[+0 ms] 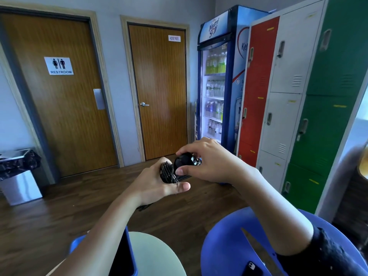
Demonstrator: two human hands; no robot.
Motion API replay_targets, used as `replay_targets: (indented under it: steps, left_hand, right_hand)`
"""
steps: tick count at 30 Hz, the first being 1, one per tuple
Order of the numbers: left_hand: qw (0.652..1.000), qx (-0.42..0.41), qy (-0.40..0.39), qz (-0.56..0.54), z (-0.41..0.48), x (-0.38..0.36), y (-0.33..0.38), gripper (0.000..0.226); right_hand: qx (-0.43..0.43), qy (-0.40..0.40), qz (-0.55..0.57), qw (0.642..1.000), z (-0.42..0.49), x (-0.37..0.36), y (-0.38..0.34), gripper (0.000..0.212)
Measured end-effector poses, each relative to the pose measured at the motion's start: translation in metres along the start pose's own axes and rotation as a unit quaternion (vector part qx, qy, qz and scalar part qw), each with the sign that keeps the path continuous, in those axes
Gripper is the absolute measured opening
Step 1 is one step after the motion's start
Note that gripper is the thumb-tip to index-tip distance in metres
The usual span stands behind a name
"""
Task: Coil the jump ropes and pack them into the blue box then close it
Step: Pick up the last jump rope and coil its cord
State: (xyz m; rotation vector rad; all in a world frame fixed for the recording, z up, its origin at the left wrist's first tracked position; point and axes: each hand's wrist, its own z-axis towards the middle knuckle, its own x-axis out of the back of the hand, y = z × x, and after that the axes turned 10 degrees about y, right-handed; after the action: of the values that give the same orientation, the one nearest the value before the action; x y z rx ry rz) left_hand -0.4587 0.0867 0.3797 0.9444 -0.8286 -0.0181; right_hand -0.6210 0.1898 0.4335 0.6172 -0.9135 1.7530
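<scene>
A black jump rope (169,173) is bunched into a coil at chest height in front of me. My left hand (157,186) is closed around the coiled strands, thumb pointing right. My right hand (209,160) grips the rope's black handle end (185,161) just above the coil, fingers curled over it. A short loop of rope hangs out below my left wrist. The blue box (130,253) shows only as a blue wall with a dark inside at the bottom, mostly hidden by my left forearm.
A pale round table (155,255) sits below my arms. A blue plastic chair (225,246) with a black phone (252,268) on it stands at the lower right. Lockers (288,96) and a drinks fridge (217,86) line the right side; a steel bin (20,184) stands left.
</scene>
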Motion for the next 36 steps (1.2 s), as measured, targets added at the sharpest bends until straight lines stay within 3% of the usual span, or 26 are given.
replay_targets:
  steps: [10, 17, 22, 26, 30, 32, 36]
  left_hand:
    - [0.999, -0.014, 0.001, 0.043, 0.004, 0.003, -0.004, 0.079]
    - [0.994, -0.02, -0.007, 0.104, 0.012, 0.001, -0.009, 0.101]
    - [0.993, -0.014, -0.012, 0.119, 0.009, 0.002, -0.006, 0.105]
    - [0.995, -0.005, 0.007, 0.099, 0.007, 0.008, 0.001, 0.096]
    - [0.995, 0.005, 0.021, 0.093, 0.005, 0.012, 0.004, 0.085]
    - [0.997, 0.003, 0.029, 0.071, 0.004, 0.014, 0.003, 0.087]
    - [0.998, 0.003, 0.029, 0.051, 0.003, 0.016, 0.005, 0.086]
  right_hand:
    - [-0.038, -0.04, 0.022, 0.998, 0.007, 0.002, -0.001, 0.049]
    - [-0.097, -0.053, 0.057, 0.992, 0.012, -0.004, -0.002, 0.03]
    - [-0.12, -0.062, 0.041, 0.99, 0.011, -0.012, -0.005, 0.022]
    - [-0.135, -0.026, 0.099, 0.986, 0.01, -0.018, -0.006, 0.014]
    - [-0.102, -0.013, 0.118, 0.988, 0.001, -0.021, -0.005, 0.045]
    - [-0.089, 0.035, 0.142, 0.985, -0.007, -0.026, -0.005, 0.054]
    - [-0.102, 0.154, 0.208, 0.961, -0.022, -0.035, -0.007, 0.036]
